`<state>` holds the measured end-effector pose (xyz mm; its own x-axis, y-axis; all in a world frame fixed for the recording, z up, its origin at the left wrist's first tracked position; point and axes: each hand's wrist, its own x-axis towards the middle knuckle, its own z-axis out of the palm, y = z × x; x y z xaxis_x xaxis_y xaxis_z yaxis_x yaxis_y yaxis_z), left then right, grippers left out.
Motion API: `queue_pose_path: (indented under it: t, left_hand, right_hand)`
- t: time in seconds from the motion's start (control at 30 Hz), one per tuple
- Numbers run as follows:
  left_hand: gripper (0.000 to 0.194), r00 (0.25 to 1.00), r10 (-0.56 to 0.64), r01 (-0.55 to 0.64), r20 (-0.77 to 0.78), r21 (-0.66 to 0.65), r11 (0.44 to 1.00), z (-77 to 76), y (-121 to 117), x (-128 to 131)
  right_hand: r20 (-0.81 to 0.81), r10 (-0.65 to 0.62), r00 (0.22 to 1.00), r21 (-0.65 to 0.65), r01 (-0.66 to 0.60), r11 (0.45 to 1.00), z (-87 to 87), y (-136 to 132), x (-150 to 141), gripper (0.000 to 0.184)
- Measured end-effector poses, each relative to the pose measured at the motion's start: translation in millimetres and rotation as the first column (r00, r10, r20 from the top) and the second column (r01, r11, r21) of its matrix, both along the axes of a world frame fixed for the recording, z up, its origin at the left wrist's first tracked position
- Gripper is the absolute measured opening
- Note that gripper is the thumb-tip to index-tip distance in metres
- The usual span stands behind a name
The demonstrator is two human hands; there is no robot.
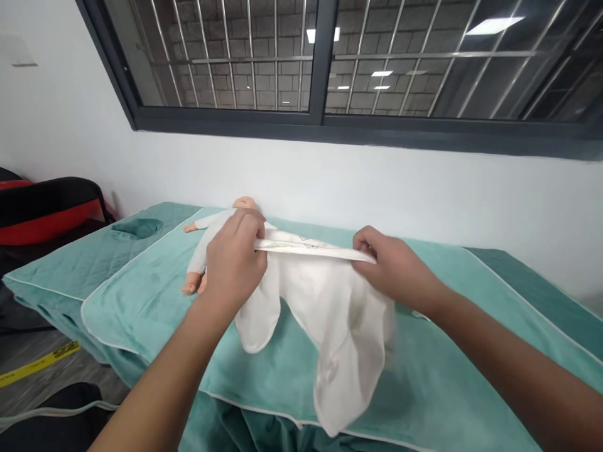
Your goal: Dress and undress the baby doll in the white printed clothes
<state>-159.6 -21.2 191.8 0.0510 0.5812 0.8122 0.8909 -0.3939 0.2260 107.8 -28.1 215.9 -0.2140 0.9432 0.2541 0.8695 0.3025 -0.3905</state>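
A pair of white footed baby pants (pixel 325 295) hangs in the air over the bed, its two legs dangling. Closed round the left end of the waistband is my left hand (pixel 240 251). My right hand (pixel 391 263) pinches the other end, so the waistband is stretched almost straight between them. Behind my left hand a baby doll (pixel 217 220) in white clothing lies on the green cover; its head, one hand and its feet show, while my hand and the pants hide part of its body.
A green massage bed (pixel 155 307) with a face hole (pixel 136 228) at its left end stands against the white wall. Above it is a dark-framed window (pixel 320 125) with metal bars. A red and black chair (pixel 51 207) stands at the left, near yellow floor tape (pixel 40 364).
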Motion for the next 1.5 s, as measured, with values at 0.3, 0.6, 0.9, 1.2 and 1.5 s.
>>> queue_pose_path:
  t: [0.3, 0.6, 0.9, 1.2, 1.5]
  left_hand:
    - [0.029, 0.973, 0.228, -0.204, -0.040, -0.614, 0.763, -36.4, 31, -16]
    - [0.031, 0.912, 0.243, -0.398, -0.332, -0.568, 0.720, -62.5, 105, -2]
    - [0.022, 0.963, -0.089, -0.084, -0.256, -0.592, 0.801, -167.2, 136, 82]
    - [0.050, 0.953, 0.123, -0.267, -0.277, -0.575, 0.773, -199.4, 175, 87]
    - [0.051, 0.917, 0.087, -0.285, -0.390, -0.485, 0.827, -197.0, 185, 74]
  right_hand:
    - [-0.048, -0.175, 0.983, -0.273, 0.156, 0.949, -38.0, 32, 33, 0.019]
    - [0.244, 0.000, 0.970, -0.433, 0.109, 0.895, -55.0, 124, 52, 0.017]
    - [0.216, 0.018, 0.976, -0.021, -0.014, 1.000, -184.3, 130, -54, 0.042]
    - [0.037, -0.245, 0.969, 0.006, 0.245, 0.970, -228.2, 182, -15, 0.052]
    - [0.004, -0.169, 0.986, 0.012, 0.169, 0.986, -226.1, 183, 6, 0.065]
